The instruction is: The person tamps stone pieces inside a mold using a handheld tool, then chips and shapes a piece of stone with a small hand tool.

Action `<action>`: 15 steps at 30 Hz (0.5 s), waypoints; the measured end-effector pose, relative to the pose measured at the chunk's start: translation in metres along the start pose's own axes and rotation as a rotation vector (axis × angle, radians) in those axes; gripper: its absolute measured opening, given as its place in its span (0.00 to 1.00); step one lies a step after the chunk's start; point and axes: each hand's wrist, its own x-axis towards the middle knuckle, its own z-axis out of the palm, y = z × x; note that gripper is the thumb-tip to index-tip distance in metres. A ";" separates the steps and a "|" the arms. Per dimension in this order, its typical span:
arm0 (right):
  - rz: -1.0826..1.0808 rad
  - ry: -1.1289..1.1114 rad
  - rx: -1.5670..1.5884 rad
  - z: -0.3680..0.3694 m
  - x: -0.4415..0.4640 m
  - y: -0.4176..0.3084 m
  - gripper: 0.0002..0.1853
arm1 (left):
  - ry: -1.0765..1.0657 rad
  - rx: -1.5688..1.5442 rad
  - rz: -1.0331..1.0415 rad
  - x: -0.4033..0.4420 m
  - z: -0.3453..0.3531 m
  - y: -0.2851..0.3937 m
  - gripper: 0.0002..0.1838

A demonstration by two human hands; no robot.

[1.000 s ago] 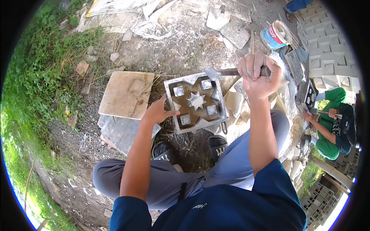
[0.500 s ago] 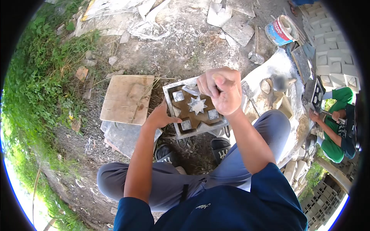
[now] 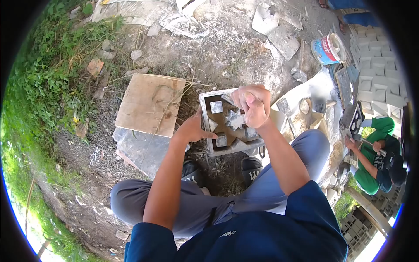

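A square metal mould (image 3: 208,124) with a raised star (image 3: 235,119) and several small blocks inside sits in front of my knees, tilted slightly. My left hand (image 3: 192,129) grips its left wall, thumb reaching over the rim to a corner block and fingers outside. Over the mould's right part, my right hand (image 3: 253,105) is closed in a fist; whatever is inside the fist, if anything, is hidden. The fist covers the upper right corner of the mould. A wire handle (image 3: 262,151) shows at its near right corner.
Left of the mould, a plywood board (image 3: 150,102) lies on grey sheets (image 3: 142,148). To the right are a white sack (image 3: 312,83), a trowel (image 3: 284,109) and a paint bucket (image 3: 327,49). A co-worker (image 3: 375,161) crouches at far right with another mould. Stacked blocks (image 3: 379,65) stand behind.
My right fist has come down a little and turned over the mould. The view has shifted, so the mould and boards appear farther right. My left hand keeps its hold.
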 end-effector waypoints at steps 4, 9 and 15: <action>-0.105 -0.057 0.004 0.014 -0.002 -0.018 0.30 | 0.048 0.045 0.049 0.000 0.005 -0.009 0.76; 0.034 0.009 0.021 0.001 0.007 -0.010 0.28 | -0.028 0.047 -0.007 -0.001 -0.002 0.000 0.77; 0.052 -0.060 -0.021 0.013 0.004 -0.001 0.27 | 0.007 0.052 -0.012 0.000 0.004 -0.006 0.78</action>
